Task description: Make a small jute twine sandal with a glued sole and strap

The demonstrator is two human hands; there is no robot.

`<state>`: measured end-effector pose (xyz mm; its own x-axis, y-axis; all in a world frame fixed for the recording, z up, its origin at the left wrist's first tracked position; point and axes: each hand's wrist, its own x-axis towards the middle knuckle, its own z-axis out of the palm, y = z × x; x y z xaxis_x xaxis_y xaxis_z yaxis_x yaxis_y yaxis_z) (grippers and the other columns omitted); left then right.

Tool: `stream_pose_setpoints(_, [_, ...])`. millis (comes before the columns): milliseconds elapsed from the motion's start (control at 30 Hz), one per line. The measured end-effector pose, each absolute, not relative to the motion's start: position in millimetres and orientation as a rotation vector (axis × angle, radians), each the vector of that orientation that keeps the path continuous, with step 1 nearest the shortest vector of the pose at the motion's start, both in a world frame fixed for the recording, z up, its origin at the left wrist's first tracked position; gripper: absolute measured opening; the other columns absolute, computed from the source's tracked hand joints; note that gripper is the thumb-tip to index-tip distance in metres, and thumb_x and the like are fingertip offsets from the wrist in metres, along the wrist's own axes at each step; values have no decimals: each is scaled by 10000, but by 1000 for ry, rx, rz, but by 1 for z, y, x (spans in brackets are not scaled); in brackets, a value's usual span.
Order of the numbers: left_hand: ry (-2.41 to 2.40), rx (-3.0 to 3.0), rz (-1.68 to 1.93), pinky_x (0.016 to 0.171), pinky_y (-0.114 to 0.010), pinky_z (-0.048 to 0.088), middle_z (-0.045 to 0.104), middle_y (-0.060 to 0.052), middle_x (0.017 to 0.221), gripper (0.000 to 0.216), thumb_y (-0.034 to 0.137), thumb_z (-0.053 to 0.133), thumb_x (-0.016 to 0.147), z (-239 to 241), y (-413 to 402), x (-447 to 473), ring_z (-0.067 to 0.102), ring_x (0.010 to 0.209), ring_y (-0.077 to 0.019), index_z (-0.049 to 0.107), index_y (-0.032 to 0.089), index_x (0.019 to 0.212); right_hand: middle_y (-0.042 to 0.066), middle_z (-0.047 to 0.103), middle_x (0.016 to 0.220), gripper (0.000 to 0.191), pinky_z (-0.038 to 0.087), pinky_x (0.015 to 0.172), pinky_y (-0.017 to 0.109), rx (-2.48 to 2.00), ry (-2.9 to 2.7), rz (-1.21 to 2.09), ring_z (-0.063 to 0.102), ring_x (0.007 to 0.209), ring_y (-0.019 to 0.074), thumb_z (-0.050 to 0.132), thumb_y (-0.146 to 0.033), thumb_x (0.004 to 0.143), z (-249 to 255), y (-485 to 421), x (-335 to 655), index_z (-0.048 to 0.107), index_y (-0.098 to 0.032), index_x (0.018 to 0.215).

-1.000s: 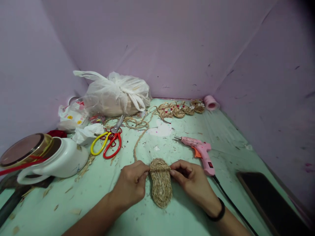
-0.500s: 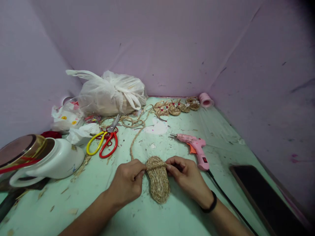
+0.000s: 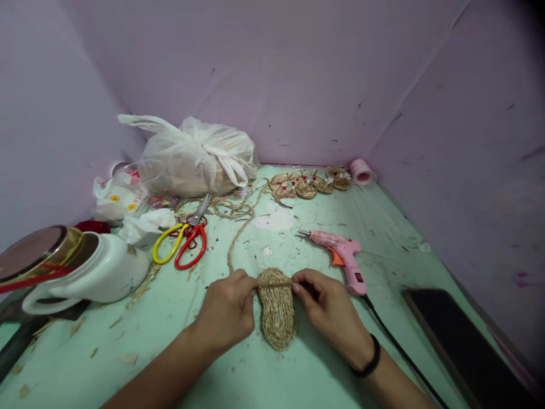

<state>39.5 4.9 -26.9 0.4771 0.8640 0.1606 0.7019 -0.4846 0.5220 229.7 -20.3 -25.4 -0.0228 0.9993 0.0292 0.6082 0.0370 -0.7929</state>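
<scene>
A small woven jute slipper sole [image 3: 277, 314] lies on the green table [image 3: 383, 238] in front of me. My left hand [image 3: 227, 311] pinches the left side of its front strap, fingers curled. On the other side my right hand [image 3: 328, 309] pinches the same strap; a black band circles that wrist. A jute cord [image 3: 235, 241] runs from the strap back toward the far clutter. A pink glue gun [image 3: 340, 254] rests just beyond my right hand, its black cable trailing toward me.
Scissors with yellow and red handles [image 3: 183, 243] lie left of centre. A white plastic bag [image 3: 200, 156], finished jute pieces [image 3: 309, 184] and a pink spool [image 3: 361, 171] sit at the back. A white jug [image 3: 93, 275] lies at left, a dark phone [image 3: 460, 341] at right. Purple walls enclose the table.
Both hands stay pinched on the strap of the jute sole, with only slight finger shifts. The view itself has wobbled a little.
</scene>
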Motion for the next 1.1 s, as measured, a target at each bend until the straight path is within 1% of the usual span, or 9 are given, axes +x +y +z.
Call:
stream_pose_setpoints(133, [1411, 2304, 500, 573, -254, 415, 587, -35, 702, 198, 110, 429, 740, -23, 4, 44, 558, 630, -148, 613, 174, 773, 21, 604, 674, 127, 398, 560, 258, -1653, -1742, 716, 535, 620, 155, 454, -179, 786, -27, -21, 231, 574, -182, 744])
stream_pose_setpoints(333, [1396, 2211, 524, 564, -241, 403, 615, -12, 717, 171, 132, 479, 707, -18, 5, 45, 551, 619, -135, 619, 195, 783, 27, 580, 697, 125, 380, 562, 267, -1643, -1856, 527, 536, 629, 160, 441, -177, 801, -26, -23, 233, 559, -177, 762])
stream_pose_setpoints(400, [1381, 2224, 524, 568, -243, 407, 610, -17, 706, 145, 157, 482, 728, -18, 6, 44, 553, 622, -138, 619, 189, 764, 21, 580, 687, 118, 376, 554, 265, -1650, -1871, 537, 536, 620, 158, 448, -168, 794, -25, -23, 233, 560, -180, 760])
stream_pose_setpoints(500, [1335, 2271, 527, 573, -240, 417, 596, -25, 691, 166, 165, 458, 762, -20, 6, 42, 556, 626, -138, 623, 187, 759, 19, 591, 684, 115, 385, 561, 265, -1653, -1848, 584, 543, 623, 158, 454, -165, 788, -26, -23, 231, 565, -181, 761])
stream_pose_setpoints(633, [1320, 2314, 566, 566, -226, 424, 588, -20, 682, 179, 122, 460, 745, -22, 6, 42, 554, 619, -130, 623, 195, 763, 24, 612, 700, 136, 397, 582, 275, -1674, -1791, 663, 556, 643, 169, 440, -181, 795, -29, -22, 230, 575, -187, 783])
stream_pose_setpoints(800, [1328, 2320, 574, 559, -222, 428, 575, -15, 664, 190, 111, 454, 742, -23, 5, 43, 553, 607, -128, 623, 199, 746, 17, 618, 700, 138, 397, 576, 275, -1729, -1736, 746, 558, 637, 169, 443, -194, 797, -31, -21, 229, 579, -194, 774])
stream_pose_setpoints(1100, [1336, 2325, 541, 559, -229, 422, 559, -19, 657, 177, 102, 454, 736, -23, 6, 43, 555, 612, -134, 602, 187, 687, 24, 620, 702, 136, 400, 587, 279, -1747, -1729, 754, 556, 646, 173, 447, -206, 794, -30, -21, 229, 577, -190, 757])
